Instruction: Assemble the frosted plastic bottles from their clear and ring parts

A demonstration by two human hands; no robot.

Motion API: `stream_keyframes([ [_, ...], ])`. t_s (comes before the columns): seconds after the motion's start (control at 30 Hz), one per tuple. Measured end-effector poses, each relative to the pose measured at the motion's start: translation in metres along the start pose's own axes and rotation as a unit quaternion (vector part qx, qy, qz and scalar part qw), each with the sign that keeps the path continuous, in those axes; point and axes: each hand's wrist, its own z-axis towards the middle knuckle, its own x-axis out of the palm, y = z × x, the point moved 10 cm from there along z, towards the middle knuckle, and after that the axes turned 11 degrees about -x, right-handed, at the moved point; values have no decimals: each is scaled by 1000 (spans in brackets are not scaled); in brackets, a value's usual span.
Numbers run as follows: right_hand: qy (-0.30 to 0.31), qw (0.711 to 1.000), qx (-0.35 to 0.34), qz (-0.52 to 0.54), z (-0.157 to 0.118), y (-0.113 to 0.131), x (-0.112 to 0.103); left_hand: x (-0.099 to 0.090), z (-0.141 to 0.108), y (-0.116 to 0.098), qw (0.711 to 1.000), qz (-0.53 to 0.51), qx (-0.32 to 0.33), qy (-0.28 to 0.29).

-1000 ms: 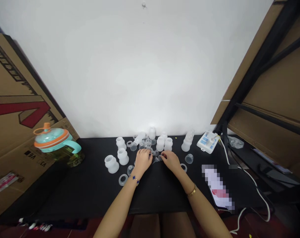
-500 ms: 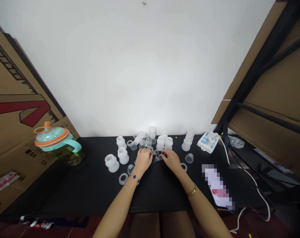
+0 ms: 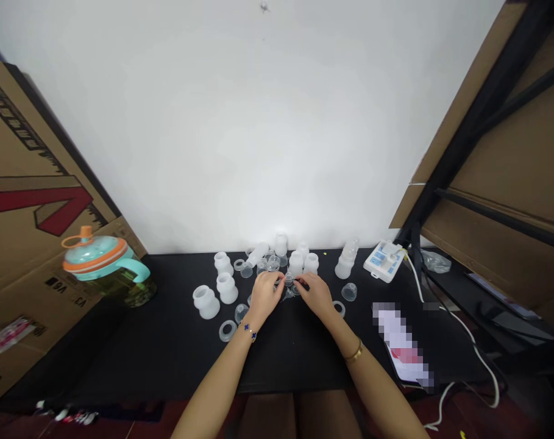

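Observation:
My left hand [image 3: 266, 296] and my right hand [image 3: 316, 294] are close together over the dark table. Between their fingertips is a small clear bottle nipple [image 3: 289, 279], pinched from both sides; the fingers hide part of it. Under and behind them lie more clear nipples and caps, partly covered by my hands. A clear dome cap [image 3: 241, 314] and a translucent collar ring [image 3: 228, 330] lie beside my left wrist. Another ring [image 3: 339, 308] is partly behind my right wrist, and a clear cap [image 3: 349, 292] sits to its right. White bottle bodies [image 3: 296, 263] stand just behind my hands.
More white bottle bodies [image 3: 206, 302] stand at left. An assembled bottle [image 3: 347, 259] stands at right, near a white plastic case [image 3: 385, 261]. A phone [image 3: 402, 347] lies front right beside a white cable [image 3: 475, 353]. A big teal-lidded jug [image 3: 105, 268] stands far left by a cardboard box [image 3: 25, 152].
The fingers of both hands have come up around a clear nipple, which now shows between them. My right fingertips have shifted slightly left. The surrounding bottle parts look unmoved.

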Motion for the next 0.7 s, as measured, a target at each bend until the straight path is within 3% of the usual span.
stream_keyframes([
  [0.2, -24, 1000, -17, 12, 0, 3, -3, -8, -3, -11, 999, -29, 35, -19],
  [0.7, -51, 998, -17, 31, -1, 2, -10, -6, -6, -11, 998, -52, 22, -14],
])
